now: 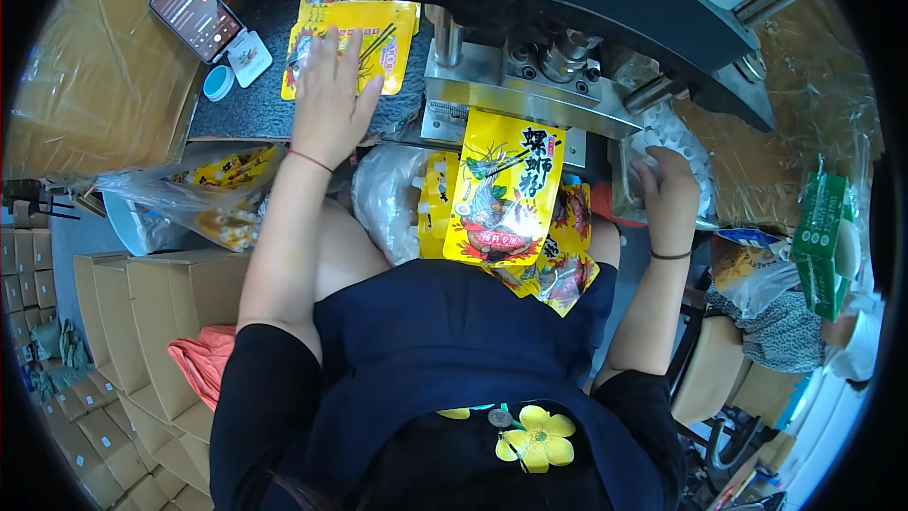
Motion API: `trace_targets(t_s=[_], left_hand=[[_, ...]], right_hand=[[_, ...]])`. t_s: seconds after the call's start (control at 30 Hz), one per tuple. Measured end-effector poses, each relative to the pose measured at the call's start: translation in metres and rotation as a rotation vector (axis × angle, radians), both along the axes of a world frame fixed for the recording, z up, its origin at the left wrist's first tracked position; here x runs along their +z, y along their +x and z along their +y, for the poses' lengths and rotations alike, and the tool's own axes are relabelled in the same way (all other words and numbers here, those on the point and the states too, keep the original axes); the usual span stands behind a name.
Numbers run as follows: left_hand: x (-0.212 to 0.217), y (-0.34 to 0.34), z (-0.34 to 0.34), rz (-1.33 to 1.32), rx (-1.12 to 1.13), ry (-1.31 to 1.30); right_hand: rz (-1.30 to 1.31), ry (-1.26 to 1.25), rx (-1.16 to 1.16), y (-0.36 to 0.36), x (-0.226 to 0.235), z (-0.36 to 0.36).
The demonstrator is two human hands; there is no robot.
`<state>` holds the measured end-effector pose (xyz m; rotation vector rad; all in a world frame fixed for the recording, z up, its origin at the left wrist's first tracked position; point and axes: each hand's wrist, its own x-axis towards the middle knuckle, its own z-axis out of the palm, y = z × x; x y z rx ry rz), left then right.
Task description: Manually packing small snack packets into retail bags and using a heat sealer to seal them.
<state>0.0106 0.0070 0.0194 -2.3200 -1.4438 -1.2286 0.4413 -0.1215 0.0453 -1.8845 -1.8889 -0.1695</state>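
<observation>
My left hand (331, 99) lies with fingers spread on a stack of flat yellow printed pouches (383, 14) on the dark bench. My right hand (670, 187) is beside a clear bin of small whitish pieces (690, 137), its fingers curled in; what they hold, if anything, is hidden. Between the hands, one yellow pouch (503, 194) has its top edge under the metal block of a press (530, 95) and hangs toward my lap. More yellow pouches (563, 274) lie in a heap on my lap beneath it.
A phone (197, 14) leans on a small white stand beside a round blue-lidded tub (218, 83). Below the bench at left hangs a plastic bag with yellow pouches (227, 185). Cardboard boxes (161, 312) stand at left. A green box (819, 244) and another seated person (771, 322) are at right.
</observation>
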Motion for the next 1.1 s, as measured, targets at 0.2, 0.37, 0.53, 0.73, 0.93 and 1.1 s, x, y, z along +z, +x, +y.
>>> trace_targets(t_s=[0.2, 0.37, 0.53, 0.73, 0.93, 1.1], left_hand=[[0.001, -0.006, -0.054, 0.332, -0.172, -0.191], [0.004, -0.007, -0.081, -0.406, -0.219, -0.664], [0.018, 0.03, -0.091, -0.299, -0.354, -0.905], [0.003, 0.068, -0.117, -0.919, -0.639, -1.284], [0.004, 0.08, -0.115, 0.001, -0.623, -0.421], [-0.061, 0.122, -0.127, 0.444, -0.741, -0.341]], right_hand=[[0.138, 0.057, 0.053, -0.006, 0.024, -0.02], [0.224, 0.003, 0.185, -0.042, 0.05, -0.026], [0.294, -0.082, 0.283, -0.064, 0.054, -0.022], [0.366, -0.062, 0.292, -0.081, 0.045, -0.021], [0.373, 0.168, 0.128, -0.048, 0.027, -0.01], [0.496, 0.161, 0.007, -0.039, 0.013, -0.016]])
